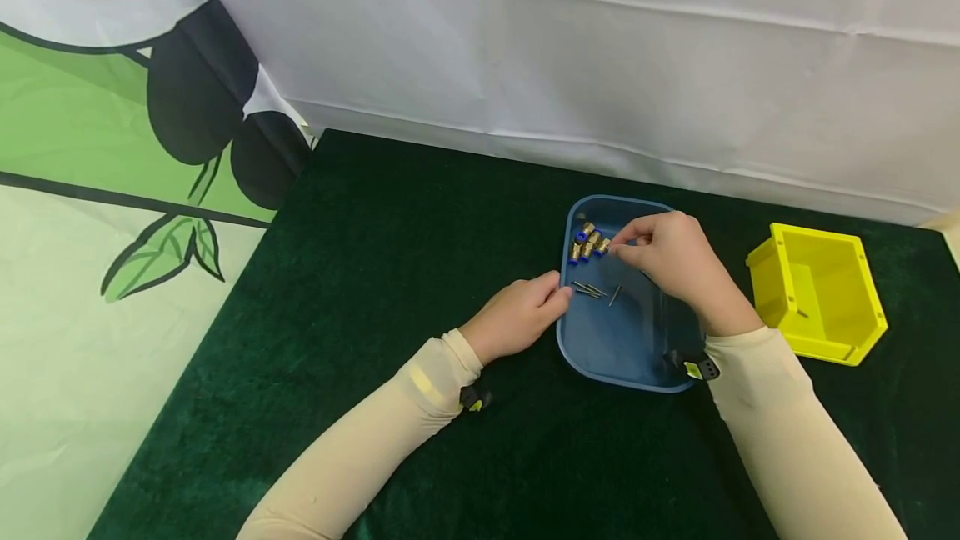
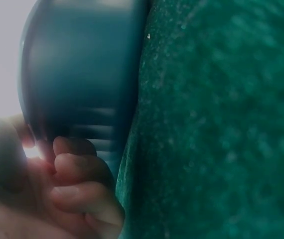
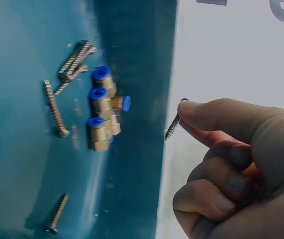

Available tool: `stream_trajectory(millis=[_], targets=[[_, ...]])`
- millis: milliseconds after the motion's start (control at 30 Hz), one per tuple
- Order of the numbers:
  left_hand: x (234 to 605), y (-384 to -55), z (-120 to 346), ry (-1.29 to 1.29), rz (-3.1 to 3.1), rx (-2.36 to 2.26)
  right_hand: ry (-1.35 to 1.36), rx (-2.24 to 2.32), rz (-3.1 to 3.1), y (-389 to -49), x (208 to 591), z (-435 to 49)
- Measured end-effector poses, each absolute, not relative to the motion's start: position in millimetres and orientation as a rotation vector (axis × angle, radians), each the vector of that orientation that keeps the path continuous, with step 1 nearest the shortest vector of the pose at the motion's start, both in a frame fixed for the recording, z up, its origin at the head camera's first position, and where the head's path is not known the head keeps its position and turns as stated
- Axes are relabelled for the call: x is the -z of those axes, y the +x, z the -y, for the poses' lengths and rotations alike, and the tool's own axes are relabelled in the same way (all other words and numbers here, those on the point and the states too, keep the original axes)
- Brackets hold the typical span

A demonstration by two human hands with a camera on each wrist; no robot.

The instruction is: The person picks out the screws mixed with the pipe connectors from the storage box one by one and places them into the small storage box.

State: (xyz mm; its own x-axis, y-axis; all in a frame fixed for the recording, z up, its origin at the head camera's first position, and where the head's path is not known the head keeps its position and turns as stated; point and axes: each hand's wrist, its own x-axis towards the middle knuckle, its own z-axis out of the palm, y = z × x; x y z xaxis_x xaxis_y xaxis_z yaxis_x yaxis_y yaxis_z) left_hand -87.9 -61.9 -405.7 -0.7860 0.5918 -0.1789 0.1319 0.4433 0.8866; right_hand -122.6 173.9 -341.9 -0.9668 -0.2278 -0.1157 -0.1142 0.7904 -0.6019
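Note:
A blue plastic tray [image 1: 618,352] lies on the dark green cloth. At its left rim my left hand [image 1: 517,319] grips the edge; the left wrist view shows curled fingers [image 2: 77,167] against the tray's outer wall. My right hand [image 1: 675,261] is over the tray's far right part, pinching a small screw [image 3: 173,125] between thumb and forefinger, point downward. Several brass push-in fittings [image 3: 99,102] with blue collars lie in a cluster inside the tray. Near them several loose screws [image 3: 56,108] are spread on the tray floor, one screw [image 3: 59,213] lying apart.
A yellow open bin [image 1: 817,348] stands right of the tray, with a small dark piece [image 1: 802,314] inside. Behind the table hangs a white cloth [image 1: 480,48]. A printed sheet with green leaves [image 1: 161,257] is at the left.

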Motion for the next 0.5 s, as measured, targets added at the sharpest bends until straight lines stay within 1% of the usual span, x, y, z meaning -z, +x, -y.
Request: stream_trajectory(millis=[500], targets=[[405,-87,60,0.577,-2.248,-1.300,-0.218,0.969,-2.951,-104,316,-187]])
